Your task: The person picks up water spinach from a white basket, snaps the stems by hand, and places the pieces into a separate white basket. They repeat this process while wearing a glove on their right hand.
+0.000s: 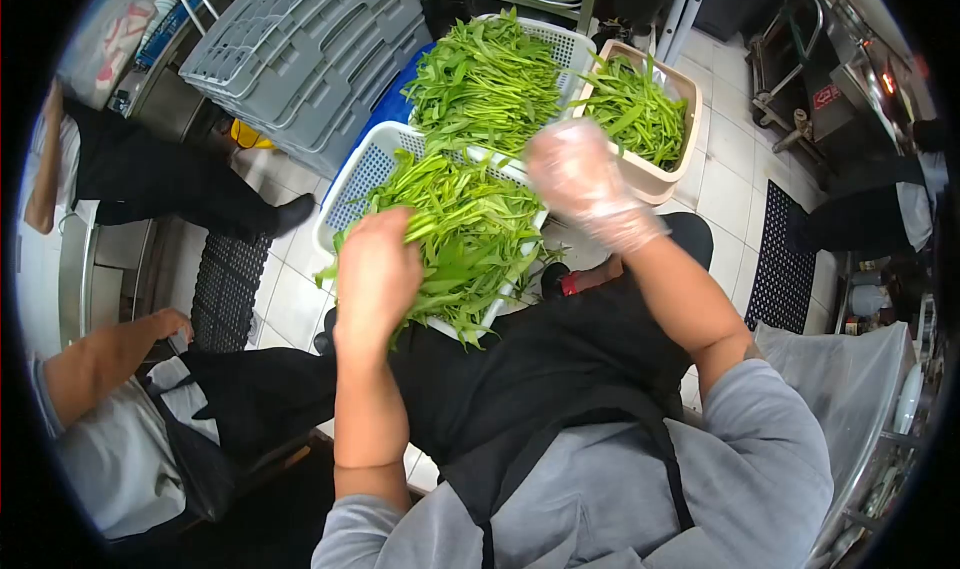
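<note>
Long-stemmed water spinach (pixel 470 234) fills the nearer white basket (pixel 330 209) and hangs over its front rim. My bare left hand (pixel 375 274) is at this basket's left side, its fingers closed around a few stems. More water spinach (pixel 485 84) lies bundled in the farther white basket (pixel 568 51). On the right, a beige tub (pixel 692 114) holds shorter pieces of water spinach (pixel 640 119). My right hand (pixel 580 169), in a clear plastic glove, is over the gap between the baskets and the tub. Motion blurs its fingers.
Grey crates (pixel 310 59) are stacked behind the baskets at the left. One person (pixel 120 419) is close on my left, another (pixel 170 169) farther off. A third person (pixel 870 209) stands at the right by a black floor mat (pixel 785 259). White tiles (pixel 725 179) cover the floor.
</note>
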Tool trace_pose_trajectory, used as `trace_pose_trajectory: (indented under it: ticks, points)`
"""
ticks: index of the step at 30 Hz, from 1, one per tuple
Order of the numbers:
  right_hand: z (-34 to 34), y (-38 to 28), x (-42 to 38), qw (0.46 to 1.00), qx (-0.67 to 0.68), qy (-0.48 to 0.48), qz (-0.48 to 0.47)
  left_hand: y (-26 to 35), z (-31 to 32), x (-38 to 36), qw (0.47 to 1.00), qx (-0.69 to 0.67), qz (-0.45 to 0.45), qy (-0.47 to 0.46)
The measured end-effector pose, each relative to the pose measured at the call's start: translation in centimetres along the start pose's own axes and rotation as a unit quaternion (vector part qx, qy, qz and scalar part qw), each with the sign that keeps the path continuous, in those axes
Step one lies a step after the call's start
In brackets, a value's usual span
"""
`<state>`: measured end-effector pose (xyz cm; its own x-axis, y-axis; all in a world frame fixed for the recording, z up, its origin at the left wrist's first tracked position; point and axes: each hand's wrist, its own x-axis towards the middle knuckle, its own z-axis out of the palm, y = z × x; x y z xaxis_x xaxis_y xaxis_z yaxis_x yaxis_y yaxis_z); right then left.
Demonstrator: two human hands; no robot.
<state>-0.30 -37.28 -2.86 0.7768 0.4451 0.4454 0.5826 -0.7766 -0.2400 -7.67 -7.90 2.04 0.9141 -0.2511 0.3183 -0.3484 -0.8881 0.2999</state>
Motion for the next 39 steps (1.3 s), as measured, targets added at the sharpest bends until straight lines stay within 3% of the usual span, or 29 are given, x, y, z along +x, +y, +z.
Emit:
trace_pose_trajectory:
  ticks: [1, 2, 4, 5, 6, 7, 9, 10, 11, 13, 14, 15, 16, 18, 20, 22, 24, 25, 28, 32, 33, 36, 39]
  points:
    - [-1.4, 2.2, 0.0, 0.997, 0.077, 0.015, 0.019, -0.6, -1.2, -0.7, 0.992, -0.091, -0.088, -0.029]
    - [-2.5, 3.5, 0.0, 0.986, 0.083, 0.028, 0.14, -1.3, -2.5, -1.5, 0.966, -0.18, -0.177, -0.058]
    - [-3.9, 7.8, -1.5, 0.959, 0.101, 0.146, 0.222, -4.9, -2.1, -4.1, 0.896, -0.391, -0.21, 0.002]
    - [-2.9, 12.6, -2.3, 0.938, 0.174, 0.172, 0.246, -6.1, -2.2, -5.1, 0.873, -0.442, -0.207, 0.013]
    - [-4.1, 13.7, -2.1, 0.927, 0.138, 0.186, 0.294, -6.9, -2.3, -6.0, 0.847, -0.49, -0.202, 0.026]
    - [-5.8, 14.2, -1.5, 0.924, 0.1, 0.139, 0.341, -7.3, -2.5, -6.6, 0.835, -0.508, -0.21, 0.036]
    - [-5.7, 14.6, -1.5, 0.935, -0.099, 0.032, 0.338, -7.8, -2.6, -7.7, 0.827, -0.509, -0.232, 0.057]
    - [-5.8, 15.3, -1.3, 0.923, -0.199, -0.022, 0.329, -8.0, -2.5, -7.8, 0.822, -0.511, -0.242, 0.067]
    - [-3.8, 17.3, -2.3, 0.953, -0.228, 0.094, 0.176, -7.9, -2.1, -8.1, 0.795, -0.552, -0.231, 0.099]
    - [-1.9, 11.4, -0.9, 0.969, -0.136, 0.08, 0.19, -8.0, -2.1, -8.4, 0.798, -0.541, -0.251, 0.085]
    - [-1.2, 8.0, 0.1, 0.986, -0.041, 0.004, 0.163, -7.9, -2.2, -8.6, 0.8, -0.534, -0.262, 0.077]
    - [2.2, 7.1, -0.7, 0.998, 0.046, 0.017, 0.033, -6.9, -2.1, -8.1, 0.815, -0.505, -0.273, 0.08]
    - [5.4, 5.0, -1.0, 0.988, 0.133, -0.037, 0.069, -5.6, -1.8, -7.4, 0.829, -0.475, -0.284, 0.082]
    - [9.1, 1.4, -0.5, 0.959, 0.274, -0.038, -0.06, -5.1, -0.4, -6.6, 0.838, -0.465, -0.279, 0.058]
    - [9.2, -3.3, 1.3, 0.969, 0.178, -0.168, 0.013, -4.1, 0.3, -6.0, 0.866, -0.407, -0.287, 0.039]
    - [11.5, -3.7, 1.4, 0.966, 0.181, -0.183, -0.008, -4.1, 2.1, -5.8, 0.904, -0.336, -0.258, 0.064]
    - [12.6, -3.0, 1.6, 0.96, 0.149, -0.231, -0.044, -3.1, 1.9, -5.6, 0.917, -0.267, -0.296, 0.002]
    - [11.1, -3.8, 1.8, 0.965, 0.163, -0.205, -0.031, -2.4, 1.6, -5.2, 0.93, -0.238, -0.278, -0.012]
    - [8.8, -4.4, 2.1, 0.974, 0.19, -0.046, -0.112, -1.8, 2.4, -3.6, 0.97, -0.168, -0.178, -0.004]
    - [6.3, -5.1, 2.9, 0.969, 0.195, -0.004, -0.153, -0.9, 3.3, -0.8, 0.987, -0.136, -0.091, 0.001]
    - [5.6, -5.7, 3.0, 0.973, 0.161, 0.028, -0.165, -1.0, 3.5, -0.3, 0.987, -0.137, -0.083, -0.031]
    - [4.1, -5.8, 3.0, 0.974, 0.131, -0.004, -0.183, -0.7, 3.5, 0.8, 0.985, -0.096, -0.1, -0.107]
    - [5.1, -5.3, 2.2, 0.97, 0.129, 0.063, -0.198, -0.1, 3.3, 1.1, 0.988, -0.074, -0.081, -0.113]
